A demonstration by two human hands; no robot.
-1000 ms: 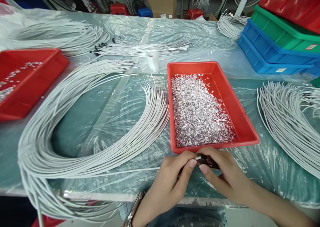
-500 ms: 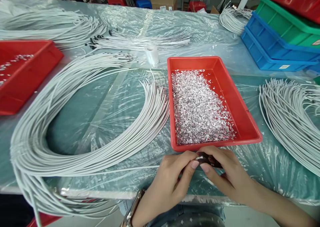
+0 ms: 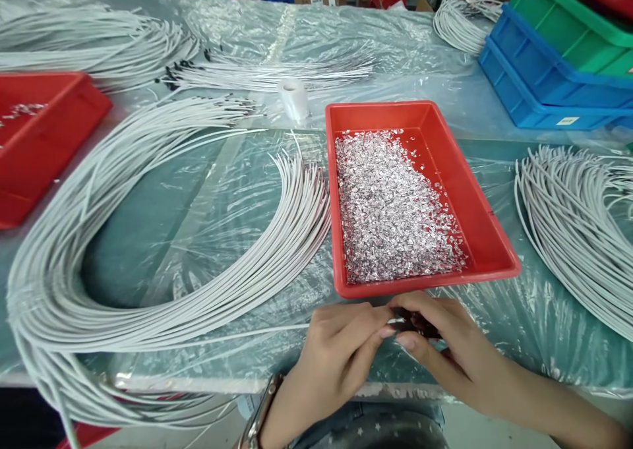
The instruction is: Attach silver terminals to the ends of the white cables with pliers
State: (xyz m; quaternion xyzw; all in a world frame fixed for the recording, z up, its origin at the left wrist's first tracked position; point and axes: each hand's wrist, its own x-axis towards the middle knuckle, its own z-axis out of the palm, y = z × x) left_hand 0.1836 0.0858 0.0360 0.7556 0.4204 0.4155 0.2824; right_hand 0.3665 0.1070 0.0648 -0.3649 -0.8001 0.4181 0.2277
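My left hand (image 3: 336,350) is closed in a pinch on one white cable (image 3: 267,332), which runs in from the left just above the table's front edge. My right hand (image 3: 455,343) is wrapped round a small dark tool (image 3: 419,324); fingers cover most of it, so its exact kind is unclear. The cable's end and the tool's tip meet between the fingertips of both hands. Right above the hands stands a red tray (image 3: 487,235) with a heap of tiny shiny metal pieces (image 3: 390,205). A large curved bundle of white cables (image 3: 163,320) lies to the left.
Another red tray (image 3: 44,139) stands at the left edge. Behind are a clear tape roll (image 3: 293,99) and a black-ended cable bundle (image 3: 267,74). Stacked blue bins (image 3: 558,73) and a green bin (image 3: 568,24) rise at the back right. More white cables (image 3: 578,231) lie at the right.
The camera view has shifted slightly. My left fingertips have drawn a little left of the tool, and a bit more of its tip shows between the hands. Both grips remain.
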